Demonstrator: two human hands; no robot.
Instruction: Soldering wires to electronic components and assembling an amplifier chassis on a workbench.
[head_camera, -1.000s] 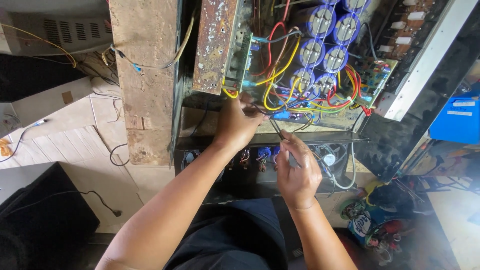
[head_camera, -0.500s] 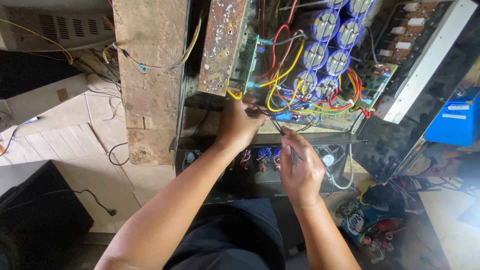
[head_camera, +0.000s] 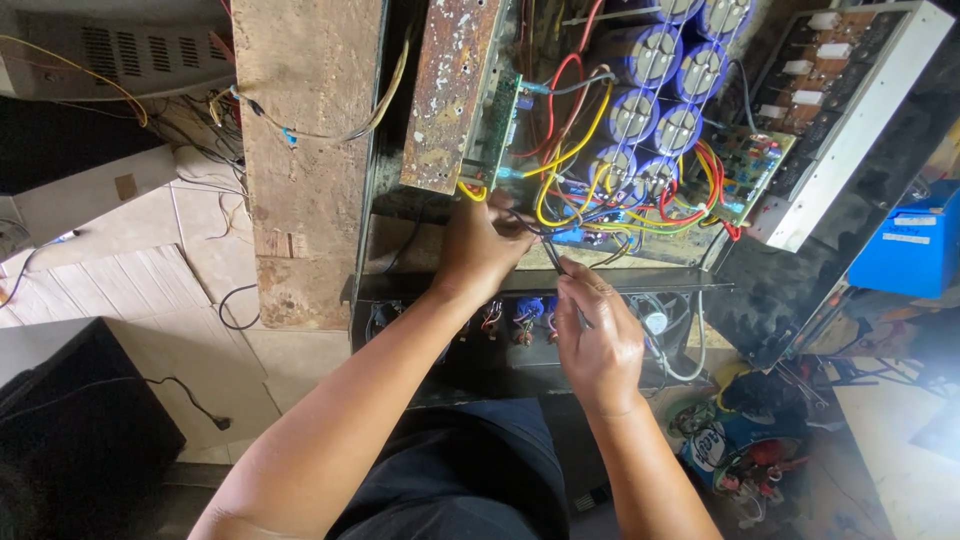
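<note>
Fingers: your right hand (head_camera: 600, 345) pinches thin dark wires (head_camera: 552, 258); your left hand (head_camera: 482, 250) curls closed on the same bundle.
Wires: just below the blue capacitors (head_camera: 655, 95), at the open chassis (head_camera: 640, 285) front edge.

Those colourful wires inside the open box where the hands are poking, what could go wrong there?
1. The left hand and right hand pinch thin dark wires close together, so a tug might pull one loose from the circuit board.
2. The big blue capacitors sit just beyond the fingers; if they hold charge, a touch could shock.
3. The red and yellow wires are tangled, so a hand could snag them.
</note>
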